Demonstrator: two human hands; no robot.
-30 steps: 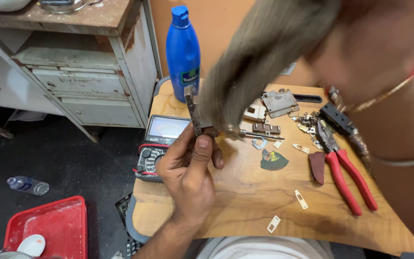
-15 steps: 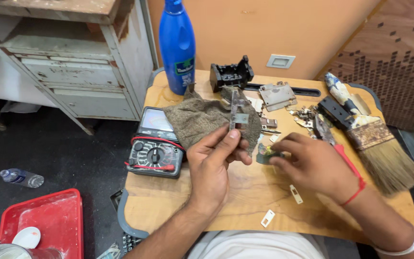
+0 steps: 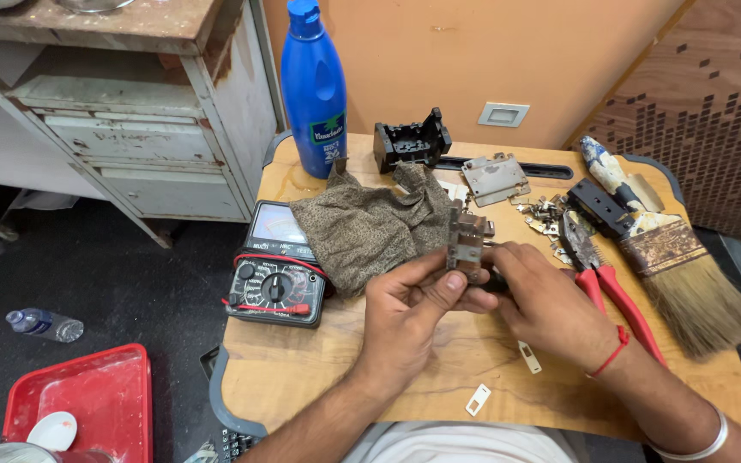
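- the wooden tabletop carries everything; the small metal part sits just above its middle, held up between both hands.
- the red tray on the floor holds a small white dish; whether anything lies in the dish, i cannot tell.
- the blue bottle stands upright at the back with its cap on; its contents do not show.
- the brown cloth lies crumpled beside the meter, soft and limp.
- the left hand has its grip closed on the metal part, thumb and fingers pinching its lower edge.
- the right hand touches the part from the other side, its grip partly hidden, seemingly pinching it too.
- the part looks stiff, light, with sharp edges and small bits that could bend; the flat sides seem the safest hold.
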